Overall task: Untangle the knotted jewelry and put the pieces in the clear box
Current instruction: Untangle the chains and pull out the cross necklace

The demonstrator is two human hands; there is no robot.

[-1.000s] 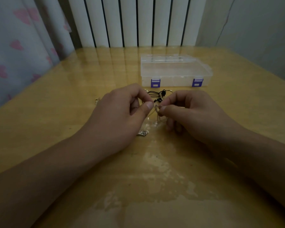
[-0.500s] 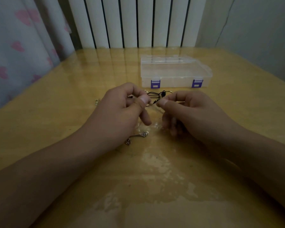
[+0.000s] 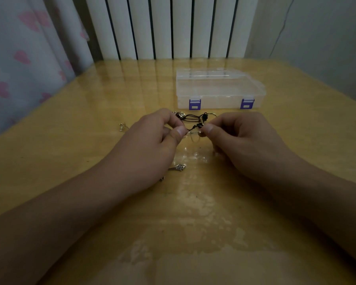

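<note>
You are pinching the knotted jewelry (image 3: 195,122) between your left hand (image 3: 152,140) and right hand (image 3: 240,140), pulling it apart to loosen it, with the closed clear box (image 3: 218,89) at twelve o'clock.

Left hand (image 3: 152,140) and right hand (image 3: 245,140) pinch tangled jewelry (image 3: 194,122) before the closed clear box (image 3: 218,89).

Glossy wooden table (image 3: 74,140), white ribbed radiator (image 3: 173,27) behind, heart-print curtain (image 3: 19,58) left, grey wall (image 3: 327,38) right, dim light
</note>
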